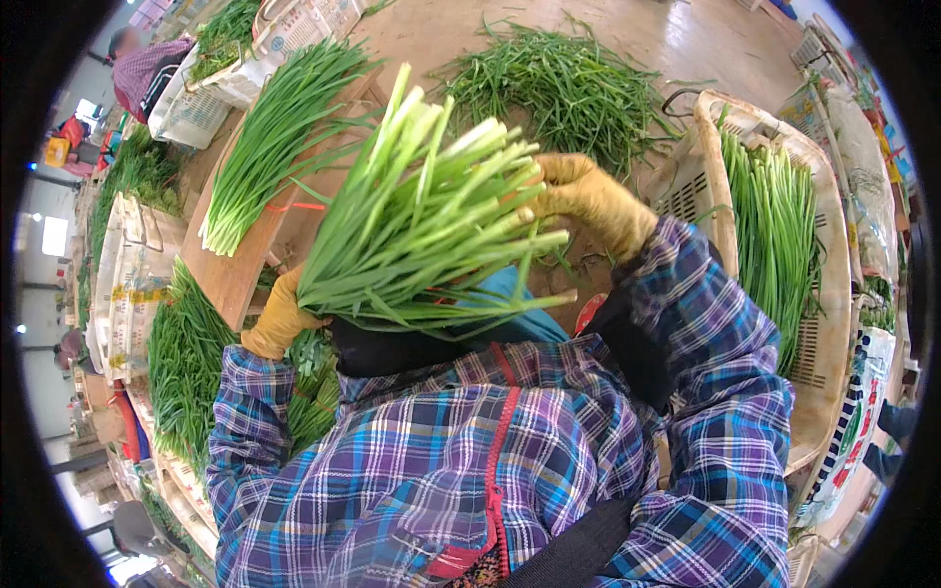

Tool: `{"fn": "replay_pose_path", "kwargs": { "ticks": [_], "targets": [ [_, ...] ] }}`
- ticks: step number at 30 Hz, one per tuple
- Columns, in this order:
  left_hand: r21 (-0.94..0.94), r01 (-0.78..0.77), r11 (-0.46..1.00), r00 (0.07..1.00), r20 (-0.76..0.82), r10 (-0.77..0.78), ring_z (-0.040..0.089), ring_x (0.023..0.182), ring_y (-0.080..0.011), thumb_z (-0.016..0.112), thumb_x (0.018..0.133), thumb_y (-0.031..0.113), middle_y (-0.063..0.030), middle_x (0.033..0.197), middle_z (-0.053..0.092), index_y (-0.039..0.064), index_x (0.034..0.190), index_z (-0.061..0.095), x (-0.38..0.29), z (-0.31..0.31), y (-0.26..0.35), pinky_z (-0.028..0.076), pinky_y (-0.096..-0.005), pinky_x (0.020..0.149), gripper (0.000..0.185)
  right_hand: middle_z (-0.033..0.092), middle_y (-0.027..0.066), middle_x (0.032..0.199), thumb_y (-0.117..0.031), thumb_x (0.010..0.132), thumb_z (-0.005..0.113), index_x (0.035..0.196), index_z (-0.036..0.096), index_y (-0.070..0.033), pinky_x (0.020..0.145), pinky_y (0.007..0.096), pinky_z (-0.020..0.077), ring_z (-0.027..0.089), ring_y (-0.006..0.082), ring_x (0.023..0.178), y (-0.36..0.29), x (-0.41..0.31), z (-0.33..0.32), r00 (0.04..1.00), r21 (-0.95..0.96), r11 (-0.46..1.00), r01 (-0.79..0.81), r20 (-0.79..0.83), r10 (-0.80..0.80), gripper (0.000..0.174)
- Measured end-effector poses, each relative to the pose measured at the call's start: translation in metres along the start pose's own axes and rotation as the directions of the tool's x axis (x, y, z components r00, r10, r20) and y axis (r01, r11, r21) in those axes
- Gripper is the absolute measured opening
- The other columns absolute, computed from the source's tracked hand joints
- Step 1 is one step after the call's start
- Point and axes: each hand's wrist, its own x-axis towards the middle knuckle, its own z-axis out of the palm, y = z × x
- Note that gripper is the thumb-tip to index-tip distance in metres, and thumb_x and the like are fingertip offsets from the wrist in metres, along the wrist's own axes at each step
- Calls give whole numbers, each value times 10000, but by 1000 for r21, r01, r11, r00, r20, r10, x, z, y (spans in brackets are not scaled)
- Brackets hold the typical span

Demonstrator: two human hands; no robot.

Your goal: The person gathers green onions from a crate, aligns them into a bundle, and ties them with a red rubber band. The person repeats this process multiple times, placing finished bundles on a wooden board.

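Observation:
A loose, fanned bunch of garlic chives [412, 228] is held above my lap, pale stalk ends up and to the right. My left hand [283, 312], in a yellow work glove, grips its leafy part at the lower left. At the stalk ends, my right hand [588, 198], gloved alike, pinches some stalks between thumb and fingers; its fingertips are partly hidden. Beyond my left hand, another bunch of chives [283, 140] lies on a wooden board [239, 275]. A red tie [294, 206] shows at the board's edge.
A pile of loose green leaves [551, 88] covers part of the floor ahead. To my right stands a plastic crate [709, 162] holding chives [772, 235]. More chives [184, 367] lie on my left, near white crates [140, 294]. A person [147, 77] sits at the far left.

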Motion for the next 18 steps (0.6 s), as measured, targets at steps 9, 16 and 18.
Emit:
{"fn": "replay_pose_path", "kwargs": {
  "ticks": [9,16,18],
  "targets": [
    [-30,61,998,994,-88,-64,618,1047,-123,836,565,-135,18,1114,703,75,1250,649,-12,-11,-10,513,-327,942,740,702,45,977,-172,869,726,1116,734,-66,622,233,482,576,103,731,-90,-34,-75,913,-593,775,219,-155,-376,269],
    [88,104,991,985,-148,-91,648,978,-143,854,560,-137,-7,1073,706,70,1272,625,-14,-7,19,573,-336,837,776,530,206,1438,-309,829,810,1494,434,-46,1115,418,411,514,283,1322,4,34,-53,1000,-639,769,8,5,-6,808],
    [98,101,990,989,-122,-88,638,1031,-159,874,553,-112,-23,1125,701,67,1293,618,-16,-7,24,549,-354,900,803,628,146,1286,-291,839,806,1408,520,-28,1008,382,479,597,222,1168,22,51,-33,997,-418,909,4,66,26,689]
  ]
}}
